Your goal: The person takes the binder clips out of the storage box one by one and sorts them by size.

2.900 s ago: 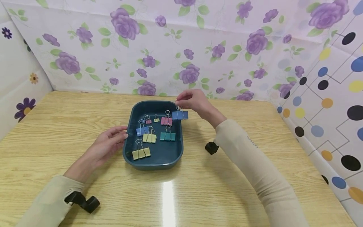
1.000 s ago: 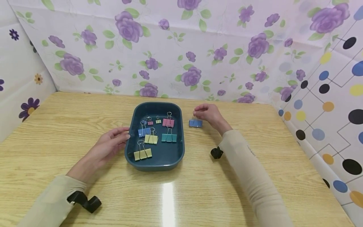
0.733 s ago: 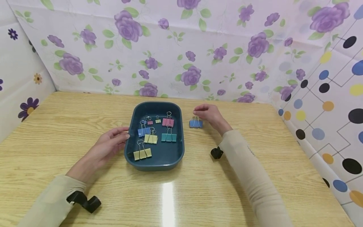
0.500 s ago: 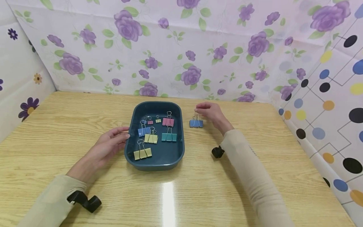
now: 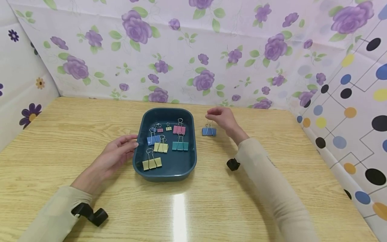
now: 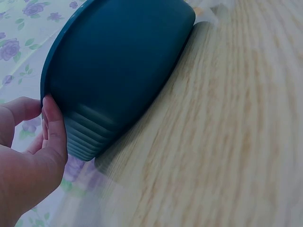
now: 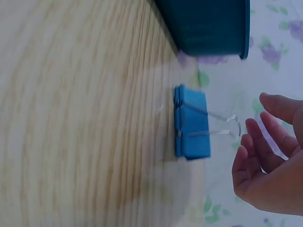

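My left hand (image 5: 116, 153) pinches the left rim of a dark teal tray (image 5: 164, 175), its thumb and fingers on either side of the wall in the left wrist view. To the right of the tray, a blue binder clip (image 5: 209, 131) stands on the table with its wire handles up. My right hand (image 5: 224, 119) is just above those handles. In the right wrist view its thumb and fingertips are parted, a small gap from the clip's wire loop (image 7: 235, 124). Inside the tray lie several binder clips, among them a green one (image 5: 180, 146), a pink one (image 5: 179, 130) and a yellow one (image 5: 152, 163).
The wooden table (image 5: 242, 208) reaches back to a flowered cloth (image 5: 181, 50). A dotted cloth (image 5: 347, 134) borders the right side. Black straps with small mounts (image 5: 90, 214) are on both wrists.
My right hand has carried the blue binder clip from over the tray's right edge to the table, set it upright and let go, rising slightly. My left hand stays on the tray rim.
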A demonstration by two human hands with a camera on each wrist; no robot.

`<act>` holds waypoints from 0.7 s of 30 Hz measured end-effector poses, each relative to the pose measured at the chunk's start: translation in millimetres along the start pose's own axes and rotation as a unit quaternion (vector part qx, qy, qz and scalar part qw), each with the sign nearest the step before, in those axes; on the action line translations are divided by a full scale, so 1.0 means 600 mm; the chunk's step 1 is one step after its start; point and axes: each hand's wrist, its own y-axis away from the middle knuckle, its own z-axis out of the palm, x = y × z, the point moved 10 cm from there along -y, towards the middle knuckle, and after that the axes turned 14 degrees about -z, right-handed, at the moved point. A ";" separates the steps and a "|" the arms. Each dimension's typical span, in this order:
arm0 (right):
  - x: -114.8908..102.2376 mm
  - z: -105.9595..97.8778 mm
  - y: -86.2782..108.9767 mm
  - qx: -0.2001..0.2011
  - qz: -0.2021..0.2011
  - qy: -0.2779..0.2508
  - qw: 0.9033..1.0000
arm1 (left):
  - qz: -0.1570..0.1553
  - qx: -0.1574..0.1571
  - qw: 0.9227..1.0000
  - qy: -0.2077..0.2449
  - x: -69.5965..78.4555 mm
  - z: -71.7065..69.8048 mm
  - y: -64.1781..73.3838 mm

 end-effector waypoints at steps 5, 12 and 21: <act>-0.021 0.019 0.006 -0.023 -0.009 0.012 1.000 | -0.001 0.003 1.000 -0.002 0.000 0.000 -0.001; -0.047 0.045 0.015 -0.052 -0.011 -0.003 0.999 | 0.000 -0.005 1.000 0.010 0.000 0.000 -0.001; -0.099 0.093 0.031 -0.134 -0.020 0.007 0.991 | 0.005 -0.010 1.000 0.024 0.000 -0.001 -0.001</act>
